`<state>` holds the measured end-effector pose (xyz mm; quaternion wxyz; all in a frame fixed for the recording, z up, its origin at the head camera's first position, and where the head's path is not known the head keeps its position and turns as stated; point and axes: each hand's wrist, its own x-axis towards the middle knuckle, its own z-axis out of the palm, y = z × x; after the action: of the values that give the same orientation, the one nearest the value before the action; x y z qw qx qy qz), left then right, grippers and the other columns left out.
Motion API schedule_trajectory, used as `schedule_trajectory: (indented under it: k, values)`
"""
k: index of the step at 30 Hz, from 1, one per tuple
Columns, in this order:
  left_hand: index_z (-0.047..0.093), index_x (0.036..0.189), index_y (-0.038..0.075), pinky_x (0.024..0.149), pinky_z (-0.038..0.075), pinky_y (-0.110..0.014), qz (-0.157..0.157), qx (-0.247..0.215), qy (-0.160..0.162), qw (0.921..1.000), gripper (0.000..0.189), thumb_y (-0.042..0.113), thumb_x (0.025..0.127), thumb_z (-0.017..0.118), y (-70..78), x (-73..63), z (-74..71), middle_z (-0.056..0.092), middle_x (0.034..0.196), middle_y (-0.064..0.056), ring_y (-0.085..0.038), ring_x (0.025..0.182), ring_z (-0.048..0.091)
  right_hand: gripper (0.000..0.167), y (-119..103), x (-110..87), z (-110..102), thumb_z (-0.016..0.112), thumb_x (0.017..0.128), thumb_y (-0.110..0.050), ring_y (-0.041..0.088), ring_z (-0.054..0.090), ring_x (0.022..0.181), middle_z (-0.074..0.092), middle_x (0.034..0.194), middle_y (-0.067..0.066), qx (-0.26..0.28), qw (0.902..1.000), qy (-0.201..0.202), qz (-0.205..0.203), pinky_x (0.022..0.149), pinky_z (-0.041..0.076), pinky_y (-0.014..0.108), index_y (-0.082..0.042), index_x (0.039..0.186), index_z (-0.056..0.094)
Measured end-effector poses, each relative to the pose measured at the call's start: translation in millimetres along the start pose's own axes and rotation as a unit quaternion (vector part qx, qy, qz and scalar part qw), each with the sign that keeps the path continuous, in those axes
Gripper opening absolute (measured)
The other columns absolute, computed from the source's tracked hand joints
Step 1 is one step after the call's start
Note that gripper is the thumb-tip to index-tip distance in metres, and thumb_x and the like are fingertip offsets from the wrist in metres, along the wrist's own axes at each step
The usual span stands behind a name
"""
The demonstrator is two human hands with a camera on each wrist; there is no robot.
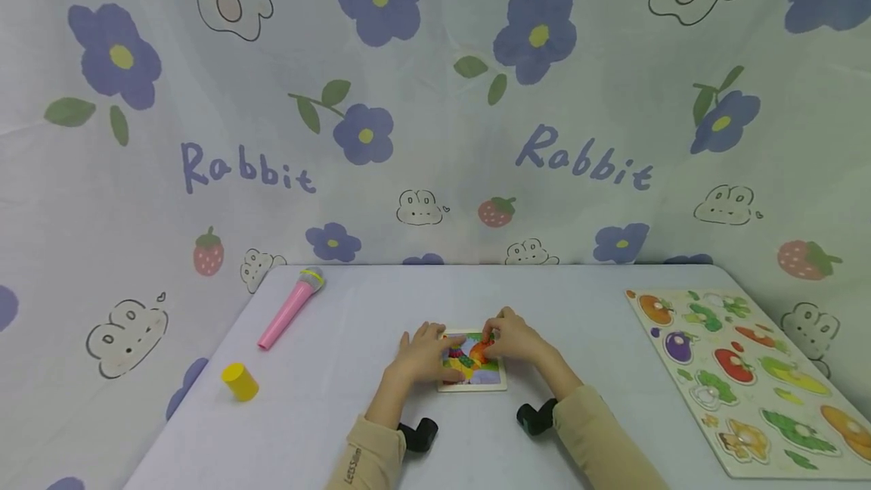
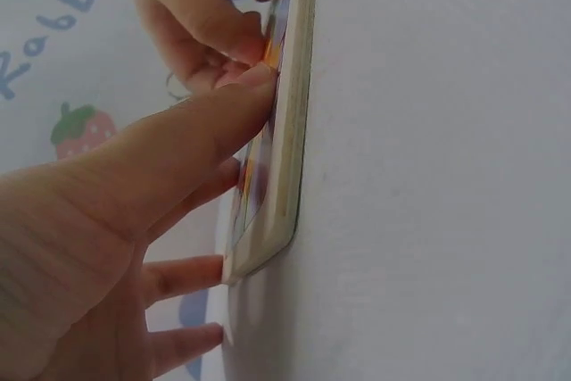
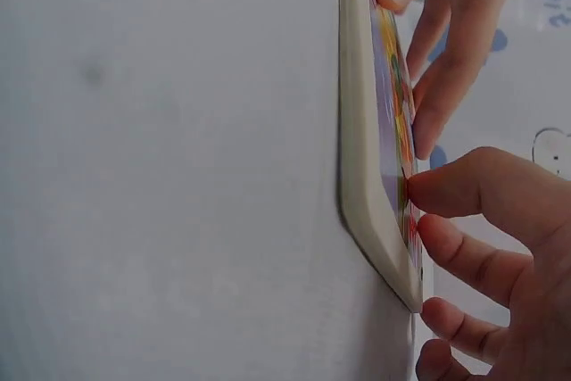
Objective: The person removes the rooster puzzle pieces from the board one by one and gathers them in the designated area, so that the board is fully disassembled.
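A small jigsaw puzzle (image 1: 481,378) in a pale frame lies flat on the table, its face a bright picture with orange, yellow, green and purple areas. My left hand (image 1: 420,354) spreads over its left side. In the left wrist view the thumb (image 2: 210,122) presses on the picture, with the other fingers along the frame's edge and the table. My right hand (image 1: 520,339) is at the upper right of the puzzle. In the right wrist view its thumb and forefinger (image 3: 473,260) touch the picture with bent tips, and no separate piece shows between them.
A pink toy microphone (image 1: 289,312) and a yellow cylinder (image 1: 240,382) lie at the left of the table. A large vegetable peg board (image 1: 748,376) occupies the right side. Black wrist cameras (image 1: 536,417) stick out under the sleeves. A printed curtain (image 1: 435,165) hangs behind.
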<state>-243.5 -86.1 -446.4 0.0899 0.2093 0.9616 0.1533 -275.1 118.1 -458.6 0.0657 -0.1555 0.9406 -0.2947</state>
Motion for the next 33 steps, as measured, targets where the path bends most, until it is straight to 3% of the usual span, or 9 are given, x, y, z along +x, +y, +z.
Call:
schedule_trajectory:
  k: [7,17,33]
  values:
    - [0.053,0.131,0.024,0.101,0.014,-0.069,-0.004,-0.013,-0.003,0.9999,0.063,0.045,0.074,0.072,2.0,-1.2,-3.5,0.040,0.140,-0.017,-0.043,0.134,0.023,0.032,-0.2,-3.1,-2.2,0.082,0.065,-0.027,0.021,0.048,0.081,0.050,0.092,0.005,-0.003,0.9995,0.025,0.019,0.068,0.045,0.037,-0.016,0.088,0.062]
    - [0.046,0.137,0.030,0.100,0.006,-0.071,0.006,-0.024,-0.028,0.9993,0.072,0.051,0.073,0.071,-0.1,0.3,2.7,0.029,0.145,-0.021,-0.047,0.136,0.013,0.032,-1.5,-6.1,-3.3,0.082,0.066,-0.032,0.021,0.050,0.081,0.053,0.092,0.005,-0.031,0.9988,0.025,0.028,0.068,0.046,0.038,-0.019,0.090,0.064]
    - [0.046,0.136,0.032,0.099,0.009,-0.071,-0.002,-0.003,-0.006,1.0000,0.080,0.057,0.066,0.074,-1.2,3.2,8.5,0.030,0.144,-0.020,-0.046,0.136,0.015,0.034,-10.0,-2.5,-1.6,0.079,0.069,-0.033,0.020,0.047,0.073,0.049,0.087,0.005,-0.060,0.9974,0.019,0.037,0.059,0.043,0.032,-0.012,0.087,0.060]
